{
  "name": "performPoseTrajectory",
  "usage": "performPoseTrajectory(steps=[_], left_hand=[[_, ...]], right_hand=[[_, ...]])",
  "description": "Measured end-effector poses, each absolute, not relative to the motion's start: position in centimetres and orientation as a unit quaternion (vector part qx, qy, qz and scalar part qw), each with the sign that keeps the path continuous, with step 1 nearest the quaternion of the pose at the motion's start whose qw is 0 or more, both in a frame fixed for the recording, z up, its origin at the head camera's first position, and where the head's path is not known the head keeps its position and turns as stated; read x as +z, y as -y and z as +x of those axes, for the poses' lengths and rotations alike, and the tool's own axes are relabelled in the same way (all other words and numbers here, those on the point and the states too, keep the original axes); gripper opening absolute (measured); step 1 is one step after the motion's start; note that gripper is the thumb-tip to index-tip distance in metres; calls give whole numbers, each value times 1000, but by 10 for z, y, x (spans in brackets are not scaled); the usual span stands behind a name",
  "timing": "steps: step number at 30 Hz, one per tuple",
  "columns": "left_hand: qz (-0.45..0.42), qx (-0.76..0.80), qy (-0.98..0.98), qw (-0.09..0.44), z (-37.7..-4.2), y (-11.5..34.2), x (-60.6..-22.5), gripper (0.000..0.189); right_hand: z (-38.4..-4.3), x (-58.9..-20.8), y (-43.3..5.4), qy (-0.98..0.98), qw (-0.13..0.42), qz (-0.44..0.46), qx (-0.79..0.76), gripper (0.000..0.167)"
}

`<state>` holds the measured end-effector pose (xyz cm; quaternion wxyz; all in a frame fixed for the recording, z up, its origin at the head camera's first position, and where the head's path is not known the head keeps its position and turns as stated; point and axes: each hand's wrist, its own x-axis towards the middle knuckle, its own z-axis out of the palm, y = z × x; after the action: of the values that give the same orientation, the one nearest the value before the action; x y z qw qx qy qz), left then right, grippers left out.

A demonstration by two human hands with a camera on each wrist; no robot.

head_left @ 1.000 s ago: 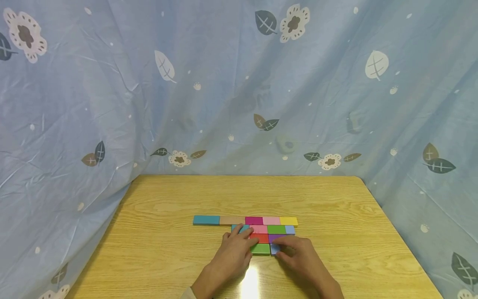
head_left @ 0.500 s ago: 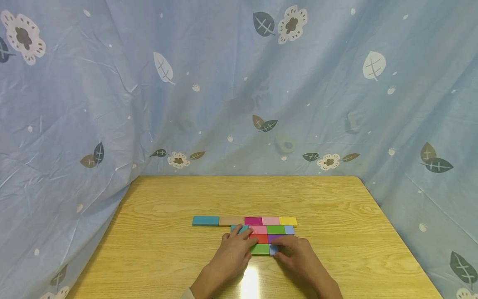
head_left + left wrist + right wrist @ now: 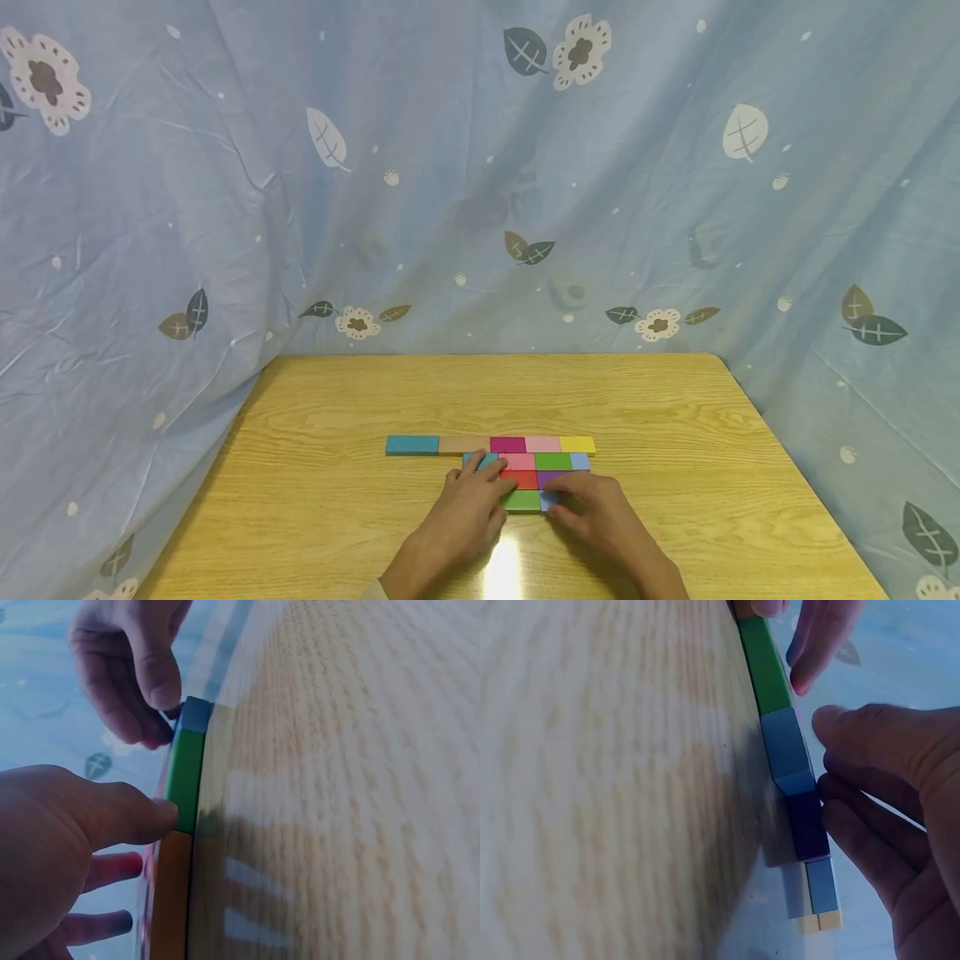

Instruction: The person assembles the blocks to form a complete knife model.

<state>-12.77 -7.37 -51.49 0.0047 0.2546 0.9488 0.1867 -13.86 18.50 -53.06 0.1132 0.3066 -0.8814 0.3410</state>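
Note:
My left hand [image 3: 467, 508] rests with spread fingers on stacked rows of flat coloured blocks. Its thumb touches the green block [image 3: 187, 776] in the front row; an orange block [image 3: 172, 900] beside that one is covered by the hand in the head view. At the row's right end, my right hand [image 3: 603, 512] has thumb and index finger curled about the small light blue block [image 3: 786, 746], which abuts the green one. Behind lie a red block [image 3: 527, 479] and a purple block [image 3: 552, 479], the latter partly under the right fingers.
Further back are pink [image 3: 517, 461], green [image 3: 553, 461] and light blue [image 3: 580, 461] blocks. The longest row, with a blue block [image 3: 412, 445], a tan block and a yellow block [image 3: 577, 444], stretches farther left on the wooden table [image 3: 315, 517]. A patterned curtain [image 3: 420, 183] hangs behind.
The front light blue block has slid slightly left, closing the narrow gap to the green block, with the right hand moving along. My left hand stays in place; the head view shifts slightly.

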Motion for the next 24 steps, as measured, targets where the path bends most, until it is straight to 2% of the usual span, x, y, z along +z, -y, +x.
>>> performPoseTrajectory(steps=[5,8,11,15,18,24], left_hand=[[259,185,-948,-5,-129,79,-510,37],[258,174,-950,-33,-131,86,-502,36],[248,171,-951,-71,-136,101,-489,37],[223,170,-951,-131,-143,134,-459,41],[214,157,-943,-202,-146,168,-434,45],[201,134,-898,-369,-151,230,-399,44]], right_hand=[[-141,-527,-187,869,132,310,361,24],[-144,-519,-195,871,149,294,365,20],[-149,-506,-210,879,198,282,329,23],[-160,-481,-235,889,279,266,246,37],[-167,-459,-255,894,306,252,209,52],[-180,-429,-286,901,316,243,174,75]])
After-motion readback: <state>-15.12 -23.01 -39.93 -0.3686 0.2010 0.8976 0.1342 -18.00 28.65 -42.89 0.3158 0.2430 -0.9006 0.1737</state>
